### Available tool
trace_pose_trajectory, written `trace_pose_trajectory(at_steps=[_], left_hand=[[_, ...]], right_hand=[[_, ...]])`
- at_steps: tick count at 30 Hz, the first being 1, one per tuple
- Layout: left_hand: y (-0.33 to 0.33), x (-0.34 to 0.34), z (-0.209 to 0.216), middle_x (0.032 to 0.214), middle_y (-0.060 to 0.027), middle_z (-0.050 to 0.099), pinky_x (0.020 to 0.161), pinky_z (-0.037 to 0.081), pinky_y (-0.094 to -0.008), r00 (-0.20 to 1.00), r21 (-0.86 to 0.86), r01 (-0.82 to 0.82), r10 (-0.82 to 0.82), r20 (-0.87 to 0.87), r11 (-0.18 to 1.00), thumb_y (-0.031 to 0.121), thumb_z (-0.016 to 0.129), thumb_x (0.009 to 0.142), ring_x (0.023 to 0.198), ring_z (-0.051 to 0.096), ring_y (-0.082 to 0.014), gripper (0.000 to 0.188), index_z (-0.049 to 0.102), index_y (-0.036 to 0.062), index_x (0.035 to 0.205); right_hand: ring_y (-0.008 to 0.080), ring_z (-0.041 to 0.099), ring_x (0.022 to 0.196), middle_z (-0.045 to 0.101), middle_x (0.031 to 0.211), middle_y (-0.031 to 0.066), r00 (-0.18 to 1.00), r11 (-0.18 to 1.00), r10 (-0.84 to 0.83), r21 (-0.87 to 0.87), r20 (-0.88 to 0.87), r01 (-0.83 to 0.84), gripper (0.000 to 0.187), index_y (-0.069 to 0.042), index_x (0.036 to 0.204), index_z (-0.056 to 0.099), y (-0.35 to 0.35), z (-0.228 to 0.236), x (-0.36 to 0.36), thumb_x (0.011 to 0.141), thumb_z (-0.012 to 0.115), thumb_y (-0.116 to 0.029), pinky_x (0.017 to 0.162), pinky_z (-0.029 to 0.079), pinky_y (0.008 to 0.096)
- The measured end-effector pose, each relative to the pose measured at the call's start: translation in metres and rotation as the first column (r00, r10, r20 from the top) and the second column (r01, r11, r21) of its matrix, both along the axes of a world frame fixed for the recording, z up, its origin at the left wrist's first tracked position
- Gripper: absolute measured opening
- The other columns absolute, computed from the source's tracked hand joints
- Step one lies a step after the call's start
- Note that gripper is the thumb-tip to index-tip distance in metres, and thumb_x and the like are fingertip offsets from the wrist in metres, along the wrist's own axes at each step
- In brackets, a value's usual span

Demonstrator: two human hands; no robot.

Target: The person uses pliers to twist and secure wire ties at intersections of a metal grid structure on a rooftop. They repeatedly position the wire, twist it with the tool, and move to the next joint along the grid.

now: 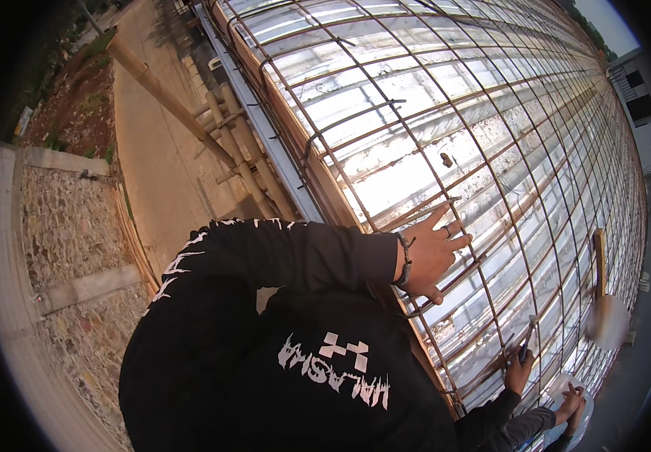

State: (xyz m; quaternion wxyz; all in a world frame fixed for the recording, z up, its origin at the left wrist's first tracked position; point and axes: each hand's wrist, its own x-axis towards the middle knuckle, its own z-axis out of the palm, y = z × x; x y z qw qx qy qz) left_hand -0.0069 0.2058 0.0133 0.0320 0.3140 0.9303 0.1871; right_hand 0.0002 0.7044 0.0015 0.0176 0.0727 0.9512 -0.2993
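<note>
My left hand [429,258] lies over the rusty steel rebar mesh [508,190], palm down with its fingers spread. Its fingertips rest on or just above the bars near the mesh's near edge; exact contact is unclear. A dark cord bracelet [406,260] circles the wrist. Lower right, my right hand [519,374] is closed around a slim hand tool with a dark handle [524,352]. The tool points up toward the bars; its exact kind is too small to make out. Below the mesh lies shiny corrugated metal decking [386,177].
A co-worker's hands [569,407] are close by at lower right, beside a blurred pale round object [609,322] and a wooden piece [600,260]. The deck edge [265,98] drops off at left, with bamboo poles [246,154] and a road [152,135] below. Bar ends stick out.
</note>
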Motion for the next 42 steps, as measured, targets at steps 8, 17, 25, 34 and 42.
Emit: trace_pose_trajectory(at_steps=[8, 17, 25, 34, 42], left_hand=[[-0.003, 0.024, -0.017, 0.134, -0.0152, 0.044, 0.089, 0.044, -0.0483, 0.985, 0.191, -0.164, 0.149, 0.089, 0.968, 0.061, 0.059, 0.085, 0.120, 0.047, -0.0330, 0.064, 0.064, -0.0003, 0.104], [-0.004, 0.043, -0.009, 0.067, -0.0124, 0.063, 0.063, 0.049, -0.0454, 0.950, 0.179, -0.311, 0.299, 0.095, 0.933, 0.065, 0.055, 0.083, 0.068, 0.064, -0.0335, 0.066, 0.066, 0.0028, 0.065], [0.016, 0.054, -0.038, 0.073, -0.0092, 0.071, 0.060, 0.050, -0.0408, 0.952, 0.073, -0.263, 0.271, -0.141, 0.962, 0.031, 0.056, 0.074, 0.069, 0.069, -0.0280, 0.025, 0.074, 0.0137, 0.069], [0.019, 0.060, -0.048, 0.068, -0.0097, 0.070, 0.058, 0.049, -0.0396, 0.870, 0.210, -0.398, 0.440, -0.223, 0.893, 0.027, 0.057, 0.070, 0.064, 0.068, -0.0261, 0.022, 0.073, 0.0127, 0.065], [0.027, 0.068, -0.048, 0.073, -0.0059, 0.072, 0.061, 0.049, -0.0390, 0.842, 0.271, -0.441, 0.499, -0.203, 0.855, 0.032, 0.058, 0.071, 0.069, 0.068, -0.0224, 0.025, 0.075, 0.0151, 0.070]], right_hand=[[0.0140, 0.049, 0.076, 0.051, 0.085, 0.0061, 0.997, 0.950, 0.066, -0.307, 0.036, -0.052, 0.009, 0.000, 0.099, 0.049, 0.000, -0.012, 0.000, 0.092, 0.052, -0.006, 0.068, 0.043, 0.0295], [0.0143, 0.046, 0.065, 0.051, 0.075, 0.0030, 0.971, 0.983, 0.176, 0.087, -0.162, -0.164, 0.016, -0.001, 0.094, 0.051, 0.001, -0.035, -0.007, 0.093, 0.059, -0.016, 0.060, 0.040, 0.0310], [0.0318, 0.035, 0.106, 0.033, 0.117, 0.0186, 0.974, 0.946, 0.224, 0.237, 0.023, -0.222, 0.028, -0.009, 0.115, 0.054, 0.062, -0.073, -0.070, 0.093, 0.060, -0.025, 0.089, 0.033, 0.0390], [0.0172, 0.051, 0.061, 0.056, 0.071, 0.0061, 0.974, 0.958, 0.225, 0.179, 0.001, -0.222, 0.025, 0.001, 0.089, 0.057, 0.030, -0.028, -0.044, 0.090, 0.063, -0.023, 0.056, 0.043, 0.0338], [0.0392, 0.057, 0.078, 0.063, 0.084, 0.0160, 0.889, 0.930, 0.275, 0.133, 0.367, -0.342, 0.068, -0.003, 0.143, 0.042, 0.043, -0.004, -0.044, 0.083, 0.062, -0.027, 0.072, 0.044, 0.0477]])
